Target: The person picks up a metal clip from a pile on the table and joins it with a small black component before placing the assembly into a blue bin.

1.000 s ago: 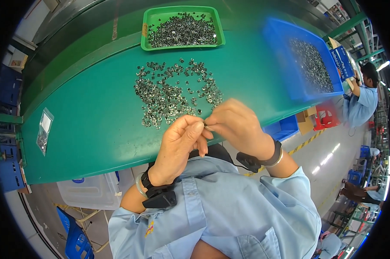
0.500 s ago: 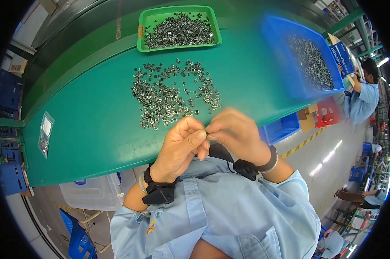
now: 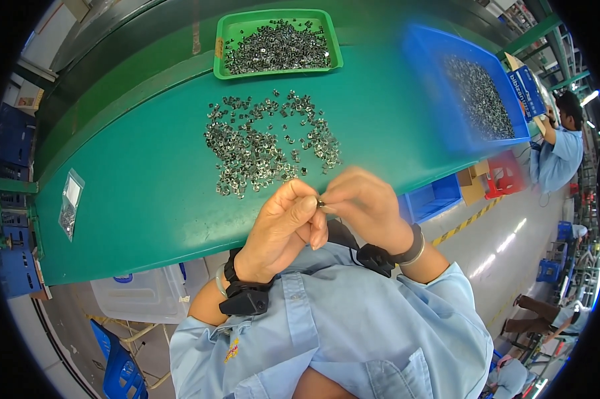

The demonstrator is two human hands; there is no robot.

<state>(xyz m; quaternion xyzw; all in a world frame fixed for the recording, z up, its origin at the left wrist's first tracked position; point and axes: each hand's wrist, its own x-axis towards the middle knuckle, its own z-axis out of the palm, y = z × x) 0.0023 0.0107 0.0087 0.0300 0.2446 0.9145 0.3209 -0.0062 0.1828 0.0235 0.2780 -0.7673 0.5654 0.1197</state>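
My left hand [image 3: 283, 223] and my right hand [image 3: 366, 203] meet at the near edge of the green table [image 3: 140, 193]. Between their pinched fingertips is one tiny dark metal part [image 3: 320, 204], mostly covered, so its exact kind cannot be made out. Thumb and forefinger of each hand close on it. Just beyond my fingers lies a loose spread of small silver-and-black metal parts [image 3: 250, 156]. A green tray [image 3: 219, 63] at the back of the table holds a heap of similar small parts.
At the right stands a blue bin [image 3: 439, 126] full of small metal parts. A clear plastic bag [image 3: 70, 203] with parts lies at the left. Below the right edge is an empty-looking blue crate [image 3: 436, 199]. A co-worker [image 3: 558, 149] stands at the far right.
Both hands stay together in nearly the same place. The dark part shows a little more between the fingertips. The parts on the table look unchanged.
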